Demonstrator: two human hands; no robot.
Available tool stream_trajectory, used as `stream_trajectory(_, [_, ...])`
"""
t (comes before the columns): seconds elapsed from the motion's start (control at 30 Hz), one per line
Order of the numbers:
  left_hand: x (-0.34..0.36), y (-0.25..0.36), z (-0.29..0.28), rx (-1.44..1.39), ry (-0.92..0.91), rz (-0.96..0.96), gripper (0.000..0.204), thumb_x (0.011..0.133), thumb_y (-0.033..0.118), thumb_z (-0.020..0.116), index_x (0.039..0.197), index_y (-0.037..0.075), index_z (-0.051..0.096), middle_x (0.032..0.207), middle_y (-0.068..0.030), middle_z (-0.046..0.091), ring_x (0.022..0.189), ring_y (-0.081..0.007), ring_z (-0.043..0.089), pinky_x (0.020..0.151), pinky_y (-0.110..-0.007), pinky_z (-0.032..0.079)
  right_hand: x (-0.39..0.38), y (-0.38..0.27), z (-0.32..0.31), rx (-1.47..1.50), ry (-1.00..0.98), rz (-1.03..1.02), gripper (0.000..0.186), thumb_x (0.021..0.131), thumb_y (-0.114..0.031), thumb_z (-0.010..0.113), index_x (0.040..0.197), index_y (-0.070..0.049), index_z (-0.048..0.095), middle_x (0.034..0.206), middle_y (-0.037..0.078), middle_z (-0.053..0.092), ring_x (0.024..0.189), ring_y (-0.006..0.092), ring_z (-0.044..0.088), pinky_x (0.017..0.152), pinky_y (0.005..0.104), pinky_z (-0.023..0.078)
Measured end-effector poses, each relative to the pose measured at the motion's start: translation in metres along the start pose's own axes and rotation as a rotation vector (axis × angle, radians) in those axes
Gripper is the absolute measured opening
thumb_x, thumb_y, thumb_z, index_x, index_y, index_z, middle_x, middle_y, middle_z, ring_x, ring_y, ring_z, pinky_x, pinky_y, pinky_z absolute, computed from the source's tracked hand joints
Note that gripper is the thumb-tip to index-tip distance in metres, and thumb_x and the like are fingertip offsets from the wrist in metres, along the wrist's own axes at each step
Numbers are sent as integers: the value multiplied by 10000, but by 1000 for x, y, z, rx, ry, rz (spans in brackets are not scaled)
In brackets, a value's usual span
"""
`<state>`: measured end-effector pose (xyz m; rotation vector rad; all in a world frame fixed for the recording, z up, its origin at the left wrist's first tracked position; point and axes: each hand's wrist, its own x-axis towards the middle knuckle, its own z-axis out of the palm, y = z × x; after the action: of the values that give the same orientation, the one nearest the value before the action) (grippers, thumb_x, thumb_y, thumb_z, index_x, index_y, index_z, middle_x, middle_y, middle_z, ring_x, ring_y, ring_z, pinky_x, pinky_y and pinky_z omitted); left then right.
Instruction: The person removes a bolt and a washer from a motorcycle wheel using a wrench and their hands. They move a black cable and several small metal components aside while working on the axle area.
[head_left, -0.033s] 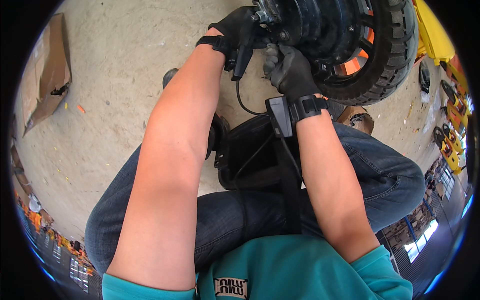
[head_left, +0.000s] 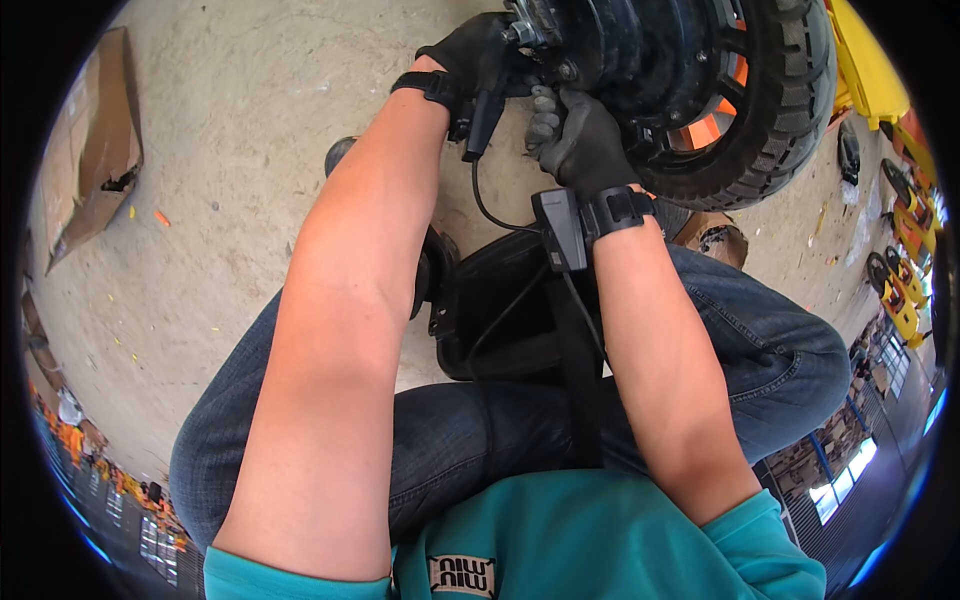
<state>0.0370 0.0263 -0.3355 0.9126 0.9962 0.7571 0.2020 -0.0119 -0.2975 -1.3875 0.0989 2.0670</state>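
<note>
A black wheel hub with a knobby black tyre stands on the ground at the top of the head view. At its left end a bolt and nut stick out by a metal bracket. My left hand, in a black glove, reaches in beside this bracket; its fingers are mostly hidden. Just below the hub is my right hand, in a grey and black glove. Its fingers are curled closed near a small bolt, and whatever they hold is hidden.
Beneath my hands a black tray-like part lies between my legs. Cables run from boxes on my wrists. Brown cardboard lies at the left. Yellow parts stand at the right, beyond the tyre.
My right wrist has shifted very slightly, with the fingers still curled below the hub. The left hand and the wheel have not visibly moved.
</note>
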Motion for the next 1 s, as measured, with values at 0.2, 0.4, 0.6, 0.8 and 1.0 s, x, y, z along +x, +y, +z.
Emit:
stream_trajectory(0.2, [3,-6,-4,-231,-15,-94,224,895,37,451,1086,20,568,932,-130,652,762,-195,658,690,-300,561,-4,3,7,32,67,-65,212,945,-199,417,957,-2,495,760,49,508,612,143,436,534,267,405])
stream_trajectory(0.4, [4,-6,-1,-137,-34,-26,222,890,27,458,1081,15,570,928,-127,654,757,-189,656,680,-295,560,6,-1,-13,24,-87,1,196,937,-187,446,946,-1,504,761,47,500,609,141,427,554,272,425])
stream_trajectory(0.6, [5,-11,-2,110,-30,137,202,868,-9,496,1047,0,591,918,-110,658,752,-159,651,666,-272,555,0,5,3,-3,85,-102,179,925,-177,479,934,-2,515,758,50,503,609,146,440,564,271,436])
stream_trajectory(0.8, [5,-8,0,-136,-4,-54,194,886,18,481,1047,4,589,925,-116,656,772,-172,656,673,-273,558,1,6,-8,-11,-47,-71,186,923,-176,476,955,3,515,786,58,517,629,151,470,567,275,443])
stream_trajectory(1.0, [5,-11,-2,248,-23,185,220,874,-17,482,1063,5,591,957,-115,655,811,-165,654,699,-259,556,-1,2,-1,47,70,-55,189,928,-185,456,964,-7,509,799,52,526,630,144,475,560,271,435])
